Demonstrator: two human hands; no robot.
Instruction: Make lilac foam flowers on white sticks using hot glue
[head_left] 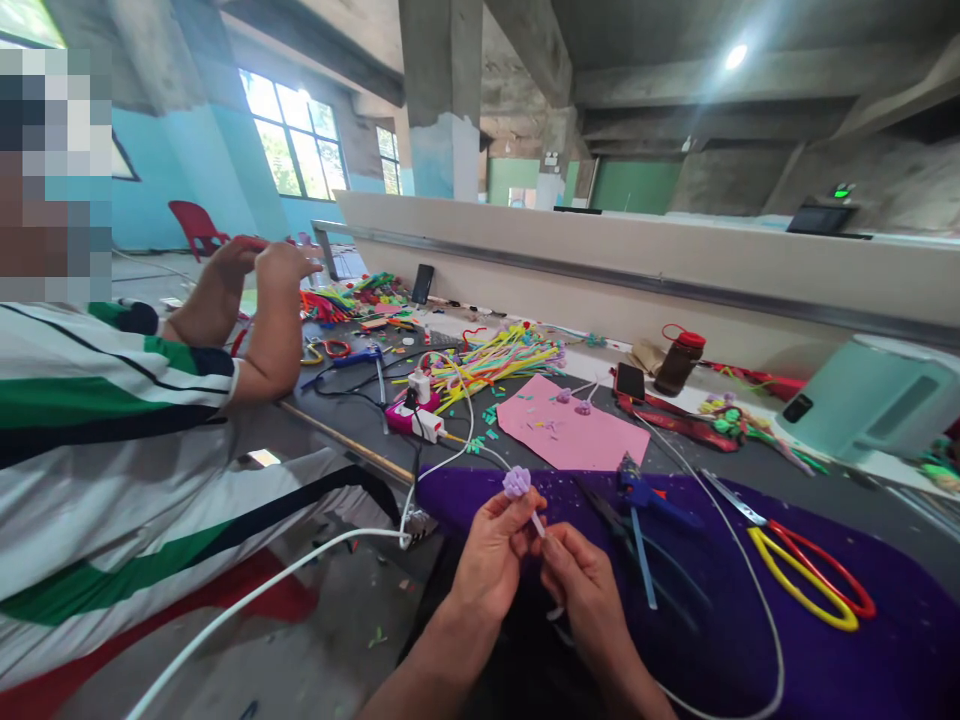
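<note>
my left hand [487, 555] pinched tight under lilac flower [517, 482], bloom just above those fingertips, pale stem [538, 523] slanting down to my right hand [586, 570], pinched on it too

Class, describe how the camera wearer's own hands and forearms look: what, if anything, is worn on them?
The left hand and right hand are bare, with no gloves, rings or watch visible. No sleeve shows on either forearm down to the picture's lower edge.
</note>
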